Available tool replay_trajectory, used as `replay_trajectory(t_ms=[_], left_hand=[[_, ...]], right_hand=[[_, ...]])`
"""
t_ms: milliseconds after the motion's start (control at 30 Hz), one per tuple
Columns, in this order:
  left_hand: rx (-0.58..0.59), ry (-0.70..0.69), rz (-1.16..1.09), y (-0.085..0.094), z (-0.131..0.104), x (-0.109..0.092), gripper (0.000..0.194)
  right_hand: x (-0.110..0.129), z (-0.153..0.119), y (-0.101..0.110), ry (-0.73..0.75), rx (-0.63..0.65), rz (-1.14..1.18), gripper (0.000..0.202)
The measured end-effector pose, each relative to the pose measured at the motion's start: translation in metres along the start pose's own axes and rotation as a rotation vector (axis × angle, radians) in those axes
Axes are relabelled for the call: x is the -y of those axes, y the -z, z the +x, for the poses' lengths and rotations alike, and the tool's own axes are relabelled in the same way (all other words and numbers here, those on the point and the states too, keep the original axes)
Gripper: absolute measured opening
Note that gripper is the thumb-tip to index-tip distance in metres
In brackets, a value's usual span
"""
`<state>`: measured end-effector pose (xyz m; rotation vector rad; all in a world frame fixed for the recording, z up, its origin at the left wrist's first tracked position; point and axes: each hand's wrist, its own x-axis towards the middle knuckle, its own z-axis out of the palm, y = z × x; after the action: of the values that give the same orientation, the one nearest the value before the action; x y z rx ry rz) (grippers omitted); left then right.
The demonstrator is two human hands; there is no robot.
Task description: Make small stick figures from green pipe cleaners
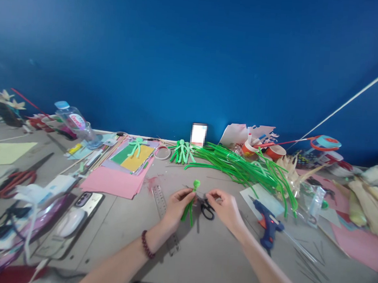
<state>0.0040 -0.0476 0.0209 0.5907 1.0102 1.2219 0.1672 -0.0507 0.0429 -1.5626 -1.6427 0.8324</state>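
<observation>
My left hand point(178, 206), with a dark beaded bracelet at the wrist, pinches a green pipe-cleaner figure point(196, 184). Its round light-green head rises above my fingers, and its darker strands hang below them. Just to the right, the fingertips of my right hand point(223, 207) are pressed together; whatever is between them is too small to make out. Black-handled scissors point(207, 211) lie on the table between my hands, close to the right fingertips. Beneath my left hand a clear ruler point(159, 199) lies partly hidden.
Several finished green figures point(182, 150) stand by the wall, beside a heap of green pipe cleaners point(236, 162). A blue glue gun point(269, 227) lies at right, near loose thin wires point(311, 266). Pink paper point(113, 181), a phone point(84, 203) and a bottle point(77, 120) occupy the left.
</observation>
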Motion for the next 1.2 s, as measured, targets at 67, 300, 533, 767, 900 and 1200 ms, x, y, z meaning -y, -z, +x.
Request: replay_trajectory(t_ms=[67, 300, 533, 767, 900, 1200], left_hand=[[-0.007, -0.006, 0.017, -0.001, -0.001, -0.002, 0.031], [-0.004, -0.06, 0.123, -0.001, -0.003, -0.006, 0.03], [-0.023, -0.087, 0.137, 0.0, -0.003, -0.005, 0.029], [-0.008, -0.056, 0.124, 0.0, -0.002, -0.007, 0.03], [-0.008, -0.011, 0.06, -0.002, -0.001, -0.008, 0.033], [0.019, 0.148, -0.028, -0.001, -0.003, -0.012, 0.037]], right_hand=[[0.002, -0.001, 0.0, 0.011, 0.008, -0.013, 0.025], [0.004, -0.004, -0.003, 0.043, 0.028, -0.034, 0.026], [0.004, -0.005, -0.004, 0.059, 0.029, -0.036, 0.027], [0.004, -0.003, -0.002, 0.052, 0.012, -0.041, 0.026], [0.003, -0.001, 0.001, 0.044, -0.023, -0.025, 0.025], [0.009, -0.001, 0.021, 0.094, 0.003, -0.121, 0.028]])
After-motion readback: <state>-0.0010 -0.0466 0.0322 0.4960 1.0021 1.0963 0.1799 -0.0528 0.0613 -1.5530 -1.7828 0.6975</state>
